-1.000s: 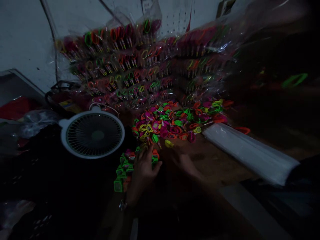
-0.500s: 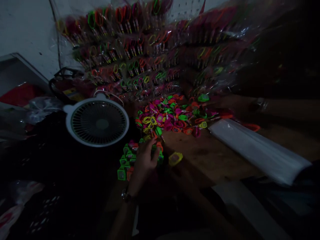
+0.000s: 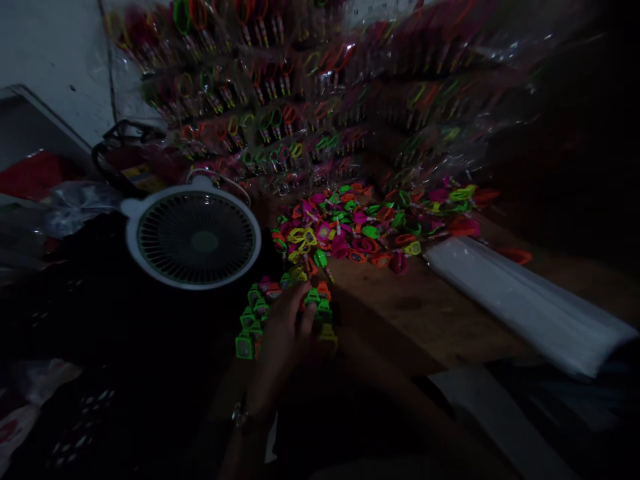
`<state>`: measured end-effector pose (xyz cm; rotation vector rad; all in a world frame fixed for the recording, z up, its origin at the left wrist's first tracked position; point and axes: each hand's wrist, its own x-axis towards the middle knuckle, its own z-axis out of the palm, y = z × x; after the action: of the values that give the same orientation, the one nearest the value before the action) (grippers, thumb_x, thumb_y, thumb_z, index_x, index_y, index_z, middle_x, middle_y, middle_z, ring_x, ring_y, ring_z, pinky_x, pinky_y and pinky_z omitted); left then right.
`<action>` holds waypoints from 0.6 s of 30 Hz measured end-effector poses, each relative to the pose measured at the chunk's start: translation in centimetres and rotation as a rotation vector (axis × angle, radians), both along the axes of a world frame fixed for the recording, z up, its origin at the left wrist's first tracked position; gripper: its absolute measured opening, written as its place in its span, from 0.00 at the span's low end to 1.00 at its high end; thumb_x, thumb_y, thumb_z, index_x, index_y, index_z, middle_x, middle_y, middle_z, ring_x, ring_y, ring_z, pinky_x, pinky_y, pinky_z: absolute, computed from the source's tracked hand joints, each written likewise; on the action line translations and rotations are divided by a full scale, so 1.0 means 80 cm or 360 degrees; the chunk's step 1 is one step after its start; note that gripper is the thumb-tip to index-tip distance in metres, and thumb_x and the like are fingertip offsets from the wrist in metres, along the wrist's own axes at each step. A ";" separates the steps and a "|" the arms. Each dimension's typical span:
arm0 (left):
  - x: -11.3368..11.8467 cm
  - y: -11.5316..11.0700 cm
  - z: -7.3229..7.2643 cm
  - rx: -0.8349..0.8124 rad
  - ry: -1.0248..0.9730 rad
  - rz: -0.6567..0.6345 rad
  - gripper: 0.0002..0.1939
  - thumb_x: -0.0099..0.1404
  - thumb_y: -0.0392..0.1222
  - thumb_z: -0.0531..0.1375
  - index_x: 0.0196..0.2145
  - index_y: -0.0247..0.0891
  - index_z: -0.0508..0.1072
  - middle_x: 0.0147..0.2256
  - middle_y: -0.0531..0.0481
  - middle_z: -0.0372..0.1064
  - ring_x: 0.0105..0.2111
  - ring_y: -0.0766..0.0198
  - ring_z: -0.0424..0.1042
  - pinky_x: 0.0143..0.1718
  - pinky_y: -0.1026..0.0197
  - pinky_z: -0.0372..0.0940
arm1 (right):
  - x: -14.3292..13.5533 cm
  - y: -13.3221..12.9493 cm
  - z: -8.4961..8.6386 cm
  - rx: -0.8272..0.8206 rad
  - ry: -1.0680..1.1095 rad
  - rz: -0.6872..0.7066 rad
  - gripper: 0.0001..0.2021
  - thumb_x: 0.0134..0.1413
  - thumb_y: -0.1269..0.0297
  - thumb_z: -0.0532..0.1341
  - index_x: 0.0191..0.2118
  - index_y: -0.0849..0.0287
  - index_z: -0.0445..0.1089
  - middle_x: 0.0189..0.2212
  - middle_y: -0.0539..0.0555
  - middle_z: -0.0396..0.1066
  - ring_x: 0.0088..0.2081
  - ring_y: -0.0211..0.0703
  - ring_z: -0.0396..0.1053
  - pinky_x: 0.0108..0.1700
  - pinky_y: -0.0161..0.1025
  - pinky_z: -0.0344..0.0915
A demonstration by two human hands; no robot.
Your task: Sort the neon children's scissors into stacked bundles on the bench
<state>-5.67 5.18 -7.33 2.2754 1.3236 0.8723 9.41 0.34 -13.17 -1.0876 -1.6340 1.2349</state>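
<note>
My left hand [image 3: 287, 328], a watch on its wrist, lies curled over a short row of small neon green and orange plastic pieces [image 3: 253, 319] on the wooden table [image 3: 415, 313], fingertips on the pieces at the row's far end. A yellow piece [image 3: 328, 333] sits at the row's right side, just beside that hand. My right hand [image 3: 350, 353] is only a dark blurred shape below the yellow piece; its fingers cannot be made out. A loose heap of pink, green, orange and yellow pieces [image 3: 350, 230] lies beyond.
A round white fan [image 3: 195, 237] lies face up left of the heap. Clear bags of packed neon pieces [image 3: 300, 100] are stacked against the back wall. A long white plastic bundle [image 3: 525, 307] lies at the right. The left side is dark clutter.
The yellow piece came from the heap's edge, carried in my right hand, to the right end of the row. My left hand stayed on the row. The view tilted down slightly.
</note>
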 end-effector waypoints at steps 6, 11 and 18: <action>0.001 -0.013 -0.007 0.0150 0.0478 -0.0141 0.37 0.57 0.52 0.62 0.60 0.39 0.55 0.59 0.46 0.57 0.59 0.52 0.54 0.61 0.45 0.48 | -0.012 -0.008 -0.036 0.0021 -0.0148 -0.0122 0.09 0.53 0.69 0.55 0.32 0.60 0.73 0.31 0.53 0.74 0.32 0.41 0.70 0.35 0.34 0.67; -0.004 -0.015 -0.013 0.0302 0.0386 -0.0128 0.27 0.62 0.47 0.58 0.57 0.42 0.60 0.56 0.48 0.62 0.56 0.54 0.58 0.58 0.47 0.52 | -0.030 -0.024 -0.062 0.0088 -0.0183 -0.0597 0.12 0.58 0.64 0.52 0.38 0.61 0.72 0.35 0.57 0.73 0.35 0.44 0.71 0.36 0.36 0.66; -0.006 -0.020 -0.024 0.0896 0.0419 -0.0302 0.20 0.65 0.35 0.52 0.55 0.32 0.59 0.45 0.43 0.70 0.52 0.55 0.60 0.58 0.48 0.49 | -0.043 -0.031 -0.064 0.0026 -0.0197 -0.0712 0.14 0.58 0.64 0.51 0.41 0.60 0.71 0.40 0.60 0.73 0.39 0.47 0.72 0.39 0.39 0.68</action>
<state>-6.12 3.60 -9.27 2.9798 1.0206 0.9990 6.00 -2.14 -18.33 -1.4473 -1.3817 0.8728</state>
